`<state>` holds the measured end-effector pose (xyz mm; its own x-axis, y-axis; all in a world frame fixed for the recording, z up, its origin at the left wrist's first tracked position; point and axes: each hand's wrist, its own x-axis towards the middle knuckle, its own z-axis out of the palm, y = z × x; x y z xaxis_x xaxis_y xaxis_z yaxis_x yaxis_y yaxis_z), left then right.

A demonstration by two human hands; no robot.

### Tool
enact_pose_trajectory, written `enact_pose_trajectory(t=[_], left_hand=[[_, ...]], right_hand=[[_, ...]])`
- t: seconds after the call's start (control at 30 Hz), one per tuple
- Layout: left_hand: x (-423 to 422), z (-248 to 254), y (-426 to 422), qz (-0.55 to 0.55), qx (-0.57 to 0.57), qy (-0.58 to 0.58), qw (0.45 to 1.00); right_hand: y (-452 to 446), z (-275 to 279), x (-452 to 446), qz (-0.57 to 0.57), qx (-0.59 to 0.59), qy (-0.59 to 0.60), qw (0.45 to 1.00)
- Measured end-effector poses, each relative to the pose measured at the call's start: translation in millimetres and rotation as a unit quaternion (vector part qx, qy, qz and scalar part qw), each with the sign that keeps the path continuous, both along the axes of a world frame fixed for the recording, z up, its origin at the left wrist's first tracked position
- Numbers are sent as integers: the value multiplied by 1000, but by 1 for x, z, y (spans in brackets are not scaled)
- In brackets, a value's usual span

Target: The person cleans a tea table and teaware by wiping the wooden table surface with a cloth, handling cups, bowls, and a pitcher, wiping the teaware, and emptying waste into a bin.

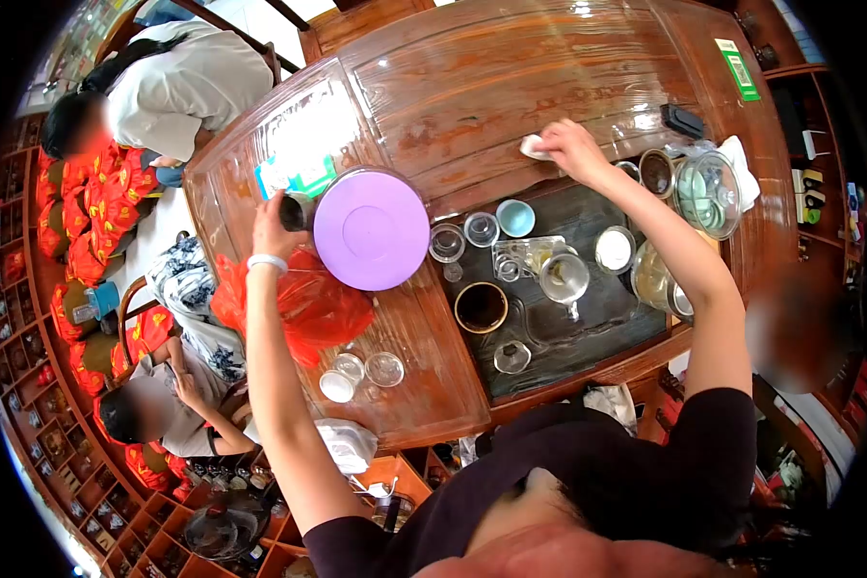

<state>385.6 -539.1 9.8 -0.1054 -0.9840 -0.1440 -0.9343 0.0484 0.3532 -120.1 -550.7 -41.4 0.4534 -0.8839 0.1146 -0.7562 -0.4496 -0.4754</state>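
My left hand (276,231) is wrapped round a small dark cup or jar (294,211) at the left side of the purple round lid (372,229). Below that hand lies a crumpled red plastic bag (303,306). Over the wooden table (433,87), beyond the dark tea tray (568,356), my right hand (570,150) pinches a small white cloth or tissue (536,147). On the tray stand a glass pitcher (564,278), a bowl of dark liquid (481,307), a pale blue cup (515,219) and several clear glass cups.
Glass vessels (708,196) and a black object (682,120) stand at the right. Small glasses (384,369) sit at the near left. A green-and-white card (738,69) lies at the far right. Two people (191,82) sit at the left, near shelves and red packages (96,207).
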Motion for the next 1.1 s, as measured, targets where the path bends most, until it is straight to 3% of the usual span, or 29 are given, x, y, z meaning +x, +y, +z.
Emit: enact_pose_trajectory(t=[0.1, 0.17, 0.23, 0.3, 0.37, 0.4, 0.5, 0.53, 0.6, 0.63, 0.7, 0.73, 0.9, 0.97, 1.03, 1.1], left_hand=[[-12, 49, 7, 37, -55, 1, 998], [-30, 89, 25, 31, -78, 14, 996], [-48, 110, 56, 26, -118, 51, 991], [-77, 131, 98, 6, -91, 121, 988], [-98, 119, 137, -13, -38, 156, 987], [-109, 112, 154, -29, -3, 139, 990], [-135, 78, 193, -14, 90, 84, 992], [-141, 65, 201, -6, 100, 66, 993], [-149, 41, 211, -2, 118, 44, 992], [-153, 29, 215, -5, 104, 20, 994], [-156, 16, 215, 8, 129, -11, 992], [-158, 10, 214, 15, 132, -28, 991], [-157, -9, 215, 31, 138, -34, 989], [-161, -6, 215, 32, 150, -27, 988], [-178, 11, 216, -35, -1, -122, 992], [-202, 26, 207, -80, -32, -30, 996]], right_hand=[[48, -6, -35, -3, 92, 27, 995], [69, -23, -35, 20, 69, 55, 996], [79, -54, -19, -28, 102, 36, 994], [82, -66, 8, 32, 62, -41, 997], [80, -61, 17, 50, 134, -61, 988], [79, -45, 15, 63, 110, -43, 991], [71, -37, -15, -32, 153, 43, 987], [74, -39, -26, -31, 151, 43, 987], [81, -45, -40, -50, 80, 203, 975], [83, -55, -41, -50, 78, 205, 974], [89, -72, -39, -158, 103, 147, 971], [94, -52, -31, -107, 67, 206, 970], [117, -48, -16, -70, 152, 147, 975], [122, -37, -9, -138, 215, 113, 960], [126, -31, -3, -272, 215, 22, 938], [136, -16, -3, -274, 71, -119, 952]])
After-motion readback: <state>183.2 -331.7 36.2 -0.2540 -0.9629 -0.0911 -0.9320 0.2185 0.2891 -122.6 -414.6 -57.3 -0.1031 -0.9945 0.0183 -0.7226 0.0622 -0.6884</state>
